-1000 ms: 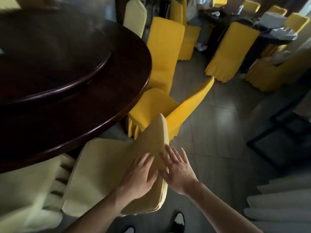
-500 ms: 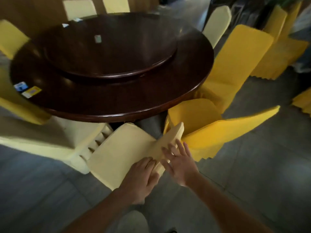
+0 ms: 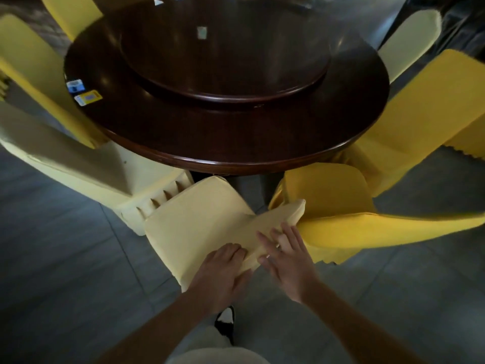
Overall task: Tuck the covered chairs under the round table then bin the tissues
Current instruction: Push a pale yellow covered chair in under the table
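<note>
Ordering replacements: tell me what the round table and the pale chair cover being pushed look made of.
Round dark brown table: apparently wood with a glossy varnish, since it reflects light. Pale yellow chair cover: seemingly matte woven fabric, with soft folds and a pleated skirt.

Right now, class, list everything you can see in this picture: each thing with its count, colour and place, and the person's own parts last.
round table: one, dark brown, centre.
turntable: one, dark brown, on the table's middle.
small packets: two, one blue and white, one yellow, near the table's left edge.
small pale item: one, on the turntable; too blurred to identify.
pale yellow chair: one, in front of the table, under the hands.
other covered chairs: at least six, pale or bright yellow, round the table.
floor: grey tiles.
shoe: one, black and white, bottom centre.
left hand: grips the pale chair's backrest.
right hand: rests flat on the backrest.
</note>
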